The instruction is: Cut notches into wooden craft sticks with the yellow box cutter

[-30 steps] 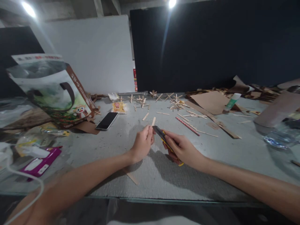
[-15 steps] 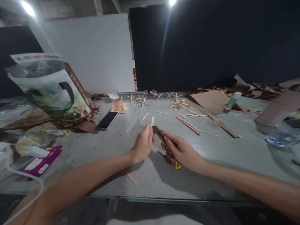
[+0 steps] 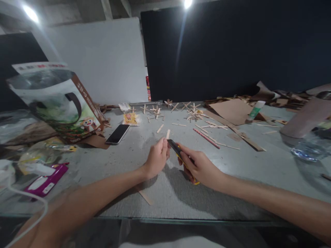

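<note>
My left hand (image 3: 157, 156) is closed in a pinch on a pale wooden stick (image 3: 168, 133), whose top end pokes up above the fingers. The rest of the stick is hidden by the hand. In my right hand (image 3: 200, 164) is a yellow and black utility knife (image 3: 176, 148), gripped along its handle. Its dark front end points up and left and meets the stick beside my left fingertips. Another flat wooden stick (image 3: 145, 197) lies on the table below my left wrist, partly covered by the forearm.
Beyond my hands lie loose wooden sticks, star-shaped stick pieces (image 3: 195, 114) and a red patterned straw (image 3: 206, 138). A phone (image 3: 118, 134), a large printed bag (image 3: 59, 106) and a purple device (image 3: 48, 182) are left. Cardboard (image 3: 229, 111), a glue stick (image 3: 256, 110) and clear plastic (image 3: 307, 150) are right.
Both hands keep their grips and stay nearly in place. The knife has tilted slightly in my right hand, so less of its yellow side shows. The view has shifted a little.
</note>
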